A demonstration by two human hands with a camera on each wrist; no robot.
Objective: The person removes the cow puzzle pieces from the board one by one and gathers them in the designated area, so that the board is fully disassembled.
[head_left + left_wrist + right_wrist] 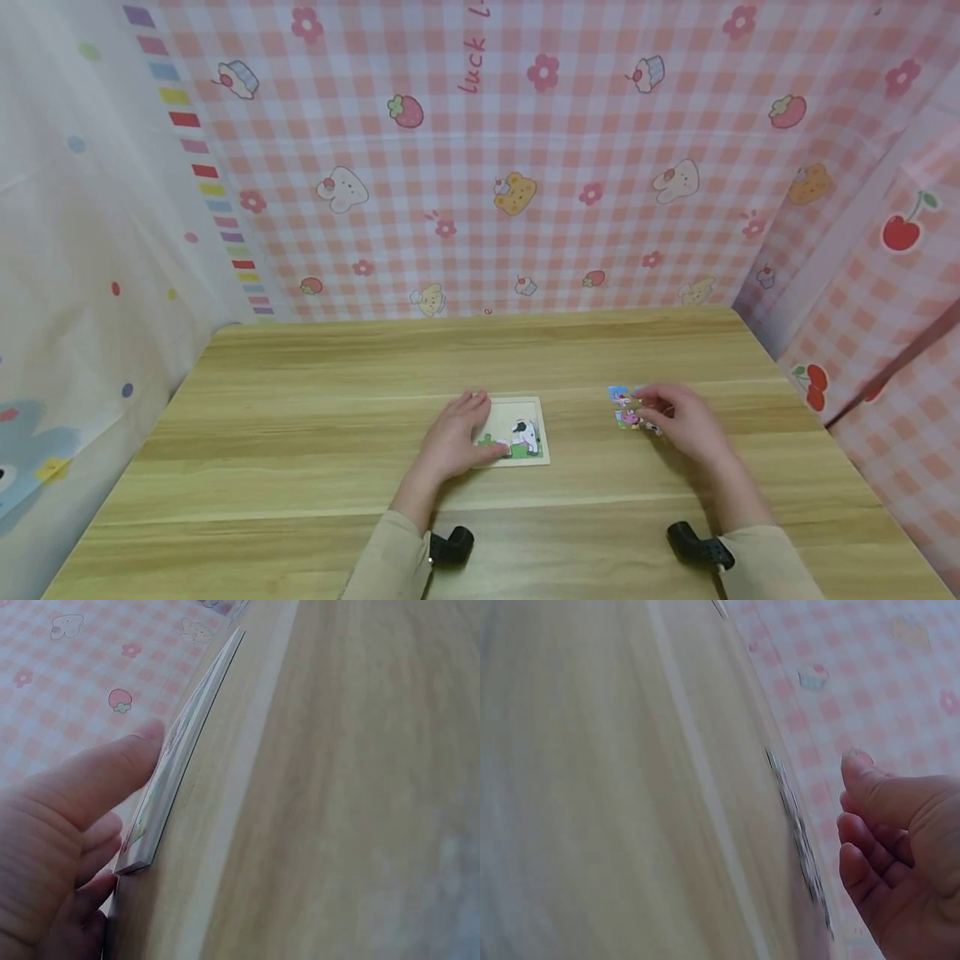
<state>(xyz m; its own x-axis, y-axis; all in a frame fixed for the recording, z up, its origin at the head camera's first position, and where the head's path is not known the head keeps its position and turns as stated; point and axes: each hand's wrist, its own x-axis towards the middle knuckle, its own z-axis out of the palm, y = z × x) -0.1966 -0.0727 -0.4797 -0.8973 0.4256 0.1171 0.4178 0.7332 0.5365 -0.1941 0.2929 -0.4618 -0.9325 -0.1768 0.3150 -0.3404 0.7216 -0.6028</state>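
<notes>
A square puzzle board (545,442) with a pale frame lies flat on the table, a black-and-white animal picture piece (527,437) and green areas showing in it. My left hand (455,437) holds it at its left side, thumb over the face and fingers along the edge, covering part of the picture. Several small coloured puzzle pieces (624,419) lie on the table to the right of the board. Just over them, my right hand (686,422) has its thumb and index finger apart and bent. In the right wrist view the pieces (799,832) appear edge-on beside the loosely curled fingers.
The wood-grain table (300,467) reaches back to a pink checked curtain (480,167). White patterned cloth (90,250) hangs at the left and more checked cloth (892,333) at the right. Black wrist devices (452,547) sit at both sleeves.
</notes>
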